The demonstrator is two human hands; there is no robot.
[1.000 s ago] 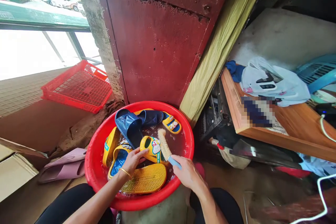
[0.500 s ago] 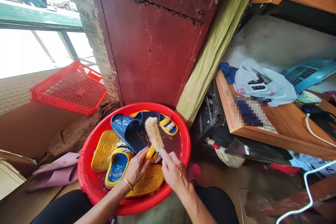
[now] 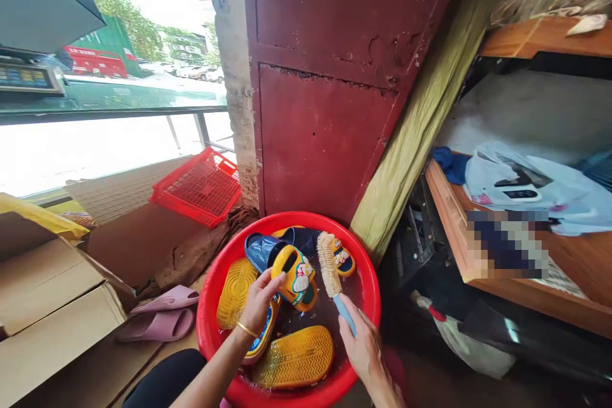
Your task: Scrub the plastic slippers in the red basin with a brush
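In our left hand [image 3: 258, 303] we had a firm grip on the edge of a yellow plastic slipper with a cartoon figure on its strap [image 3: 295, 280], thumb and fingers closed on it. We held it tilted over the middle of the basin. Our right hand [image 3: 364, 345] was wrapped around the handle of a long scrubbing brush with pale bristles and a light blue handle [image 3: 329, 268]. The bristles pointed away from us, just to the right of the slipper, with a gap showing between the two.

Beneath both grips stood a round red plastic basin [image 3: 209, 325] of dark water. In it, we saw a yellow patterned sole [image 3: 296, 357] facing up at the near side, another ridged yellow sole [image 3: 235, 296] at the left, a dark blue plastic slipper [image 3: 262, 251] at the far left and a yellow-and-blue slipper [image 3: 344, 260] at the far right.

Further out, we had a pair of mauve slippers [image 3: 167, 324] on the left and a dark red door [image 3: 325, 159] on the far side.
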